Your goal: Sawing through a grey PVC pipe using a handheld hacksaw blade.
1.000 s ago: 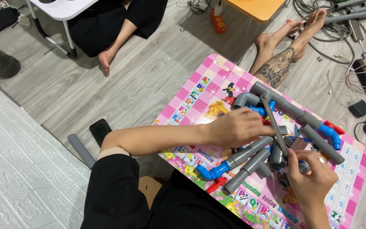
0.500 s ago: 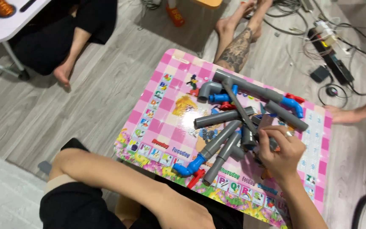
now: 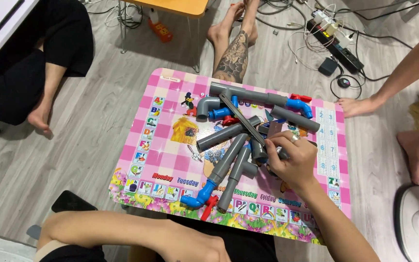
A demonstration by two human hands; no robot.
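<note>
A grey plank floor carries a pink checked play table point(image 3: 170, 145) with alphabet squares along its left and near edges. Around its middle lie about seven grey pipes point(image 3: 226, 162), three blue elbows point(image 3: 197, 200) and three red clips. The right hand point(image 3: 292, 162) pinches a thin grey blade point(image 3: 241, 119) near the centre. The left hand point(image 3: 200, 250), below the near edge, holds nothing visible.

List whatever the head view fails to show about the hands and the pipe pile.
- Right hand: its grip on the grey pipes is hidden by its own fingers; what it holds cannot be told.
- Left hand: cut off by the bottom edge, so its fingers are unseen.
- Pipe pieces under the right hand: covered by it.
- Pink table near edge: partly hidden by the forearms.
</note>
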